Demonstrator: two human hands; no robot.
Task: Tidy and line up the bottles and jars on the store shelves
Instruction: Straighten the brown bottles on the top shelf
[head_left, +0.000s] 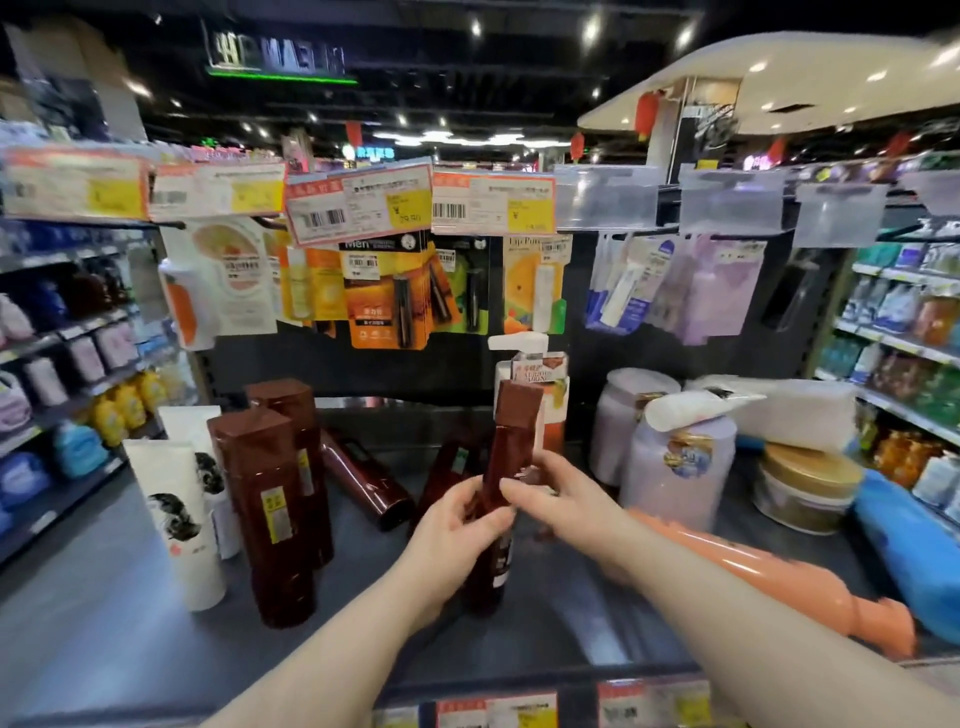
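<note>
Both hands hold one tall dark-brown bottle (511, 431) upright over the middle of the grey shelf (104, 623). My left hand (457, 525) grips its lower body from the left. My right hand (550, 493) pinches its middle from the right. Two matching brown bottles (270, 514) stand upright at the left. Another brown bottle (363, 478) lies on its side behind them, and one more (447, 467) leans behind my left hand.
Two white tubes (182, 519) stand at far left. A white pump bottle (524, 358) stands behind the held bottle. Lilac jars (675, 467), a gold-lidded jar (805, 488), an orange bottle lying flat (769, 577) and a blue pack (914, 545) crowd the right. Hanging packets (384, 291) fill the back panel.
</note>
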